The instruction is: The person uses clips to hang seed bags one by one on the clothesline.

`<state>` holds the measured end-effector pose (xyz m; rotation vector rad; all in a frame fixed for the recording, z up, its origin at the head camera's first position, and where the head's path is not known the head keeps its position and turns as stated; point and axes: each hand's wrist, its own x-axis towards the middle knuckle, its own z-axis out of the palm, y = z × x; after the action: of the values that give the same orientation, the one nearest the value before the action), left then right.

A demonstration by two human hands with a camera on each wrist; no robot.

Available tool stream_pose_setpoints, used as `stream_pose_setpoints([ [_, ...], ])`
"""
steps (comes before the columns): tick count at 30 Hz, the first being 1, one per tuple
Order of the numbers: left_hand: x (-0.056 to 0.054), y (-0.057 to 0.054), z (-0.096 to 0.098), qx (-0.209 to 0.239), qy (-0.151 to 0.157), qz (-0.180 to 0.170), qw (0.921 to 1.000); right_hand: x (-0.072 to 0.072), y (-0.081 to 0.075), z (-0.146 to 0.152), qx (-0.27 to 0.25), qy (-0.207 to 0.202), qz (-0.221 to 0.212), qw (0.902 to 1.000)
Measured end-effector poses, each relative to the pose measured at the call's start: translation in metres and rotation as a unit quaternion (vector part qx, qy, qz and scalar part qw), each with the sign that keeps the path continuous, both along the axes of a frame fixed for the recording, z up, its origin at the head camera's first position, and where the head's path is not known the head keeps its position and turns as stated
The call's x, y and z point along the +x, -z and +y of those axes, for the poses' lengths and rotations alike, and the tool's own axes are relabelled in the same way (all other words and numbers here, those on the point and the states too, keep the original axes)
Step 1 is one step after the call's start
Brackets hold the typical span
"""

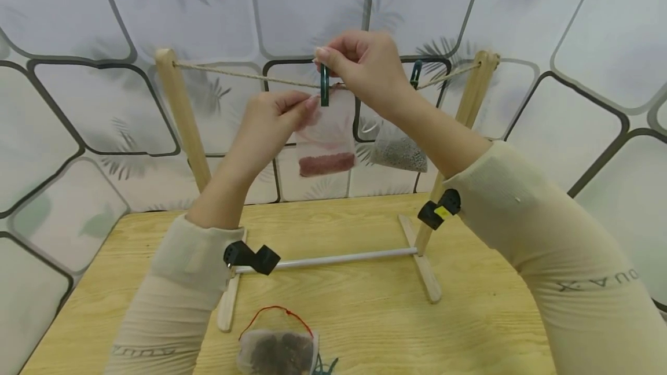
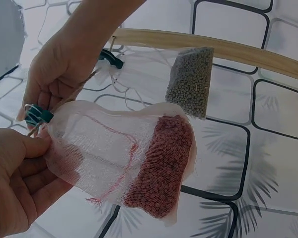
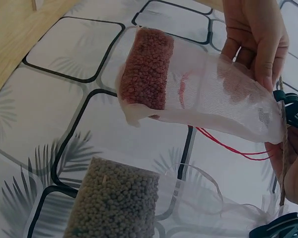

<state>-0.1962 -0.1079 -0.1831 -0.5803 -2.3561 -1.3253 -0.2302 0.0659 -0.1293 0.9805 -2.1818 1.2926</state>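
My left hand [image 1: 271, 132] pinches the upper left corner of a white mesh drawstring bag [image 2: 161, 163] with reddish granules at its bottom. The bag's top is up at a twine line [image 1: 234, 74]. A dark green clothespin [image 1: 325, 87] stands upright over the line and the bag's top edge, its handle end between the thumb and fingers of my right hand [image 1: 372, 68]. Further right, a second green clothespin [image 1: 416, 74] holds a mesh bag of grey pellets [image 1: 398, 152] on the line. The red drawstring [image 3: 228, 145] hangs loose in the right wrist view.
The line runs between two wooden posts [image 1: 182, 114], joined low by a white rod [image 1: 339, 258] on wooden feet [image 1: 421, 265]. Another mesh bag [image 1: 278, 353] with dark contents and red cord lies at the table's front, beside a partly visible green item [image 1: 325, 367]. Patterned wall covering stands behind.
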Motion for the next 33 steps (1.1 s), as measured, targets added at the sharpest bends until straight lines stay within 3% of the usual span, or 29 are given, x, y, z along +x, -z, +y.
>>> stream_pose_setpoints([
  [3, 0.000, -0.002, -0.001, 0.005, -0.001, 0.004, 1.0000, 0.000, 0.000, 0.000, 0.006, 0.005, 0.005, 1.0000],
  [11, 0.002, -0.001, -0.004, 0.015, -0.005, 0.000, 0.9999, 0.003, -0.001, -0.001, 0.013, 0.017, -0.039, 0.9990],
  [19, 0.000, 0.003, -0.005, 0.018, -0.006, 0.011, 0.9998, 0.002, -0.002, 0.002, 0.077, 0.010, -0.059, 0.9952],
  [25, -0.003, 0.006, -0.008, 0.040, 0.002, -0.020, 0.9990, 0.007, -0.004, 0.001, 0.088, 0.001, -0.076, 0.9932],
  [28, -0.003, 0.006, -0.012, 0.063, 0.013, -0.053, 0.9965, 0.009, -0.004, 0.000, 0.073, 0.000, -0.025, 0.9970],
  [30, -0.003, 0.007, -0.016, 0.071, 0.014, -0.072, 0.9948, 0.010, -0.002, -0.001, 0.054, -0.013, 0.063, 0.9964],
  [31, -0.003, 0.008, -0.018, 0.075, 0.015, -0.081, 0.9938, 0.010, -0.001, -0.002, 0.041, -0.027, 0.123, 0.9911],
  [33, -0.004, 0.011, -0.021, 0.074, 0.013, -0.098, 0.9923, 0.008, 0.002, -0.003, 0.014, -0.056, 0.255, 0.9653],
])
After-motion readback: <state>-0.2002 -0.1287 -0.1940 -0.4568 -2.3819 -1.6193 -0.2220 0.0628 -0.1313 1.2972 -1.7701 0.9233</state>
